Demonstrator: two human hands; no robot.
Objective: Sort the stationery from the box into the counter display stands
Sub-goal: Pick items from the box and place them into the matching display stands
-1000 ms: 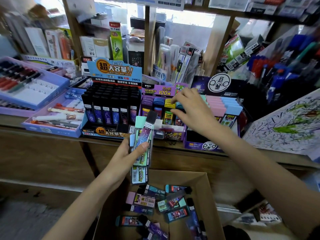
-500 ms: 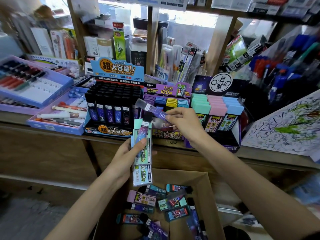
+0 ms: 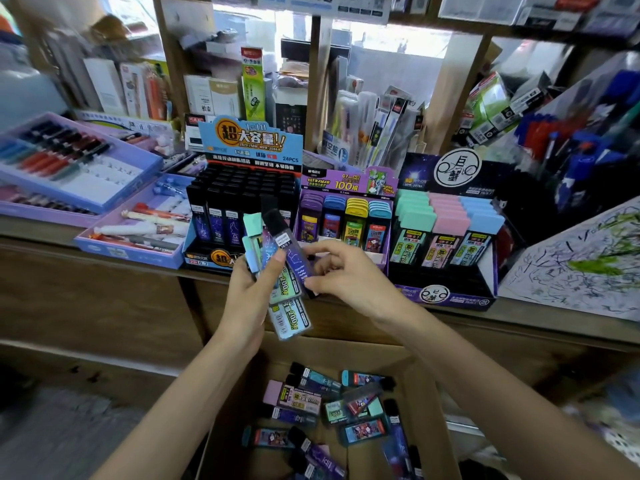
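Head view: At a shop worktop (image 3: 41, 233) of dark wood, two bare hands meet just above an open cardboard box (image 3: 346, 351). The left hand (image 3: 249, 296) grips a bundle (image 3: 287, 306) of mint and blue lead cases, thumb pressed across the front. The right hand (image 3: 349, 275), touching it, pinches the lower end of a purple case (image 3: 291, 251) that leans against the top of the bundle, black cap up.

Below the wrists, loose cases (image 3: 311, 400) in purple, teal, pink and red lie jumbled on the floor of the box, which sits lower than the worktop and against its front.

Just beyond the fingers, three display stands line the edge of the worktop. Behind the left hand is a black stand (image 3: 242, 188) packed with black-capped cases under a blue header card. Behind the right hand is a purple stand (image 3: 346, 216) with purple, blue, yellow and blue rows. Further out to the right is a pastel stand (image 3: 446, 230) with mint, pink and blue caps.

Well out to the left of the hands, lilac trays (image 3: 69, 174) hold pens lying flat. Far right, a scribbled sheet (image 3: 581, 268) rests tilted, with blue and red pens (image 3: 571, 147) blurred above it.

Past the stands, wooden shelves (image 3: 315, 81) crowded with packets stand against bright window light. A grey floor (image 3: 52, 438) shows under the left forearm.
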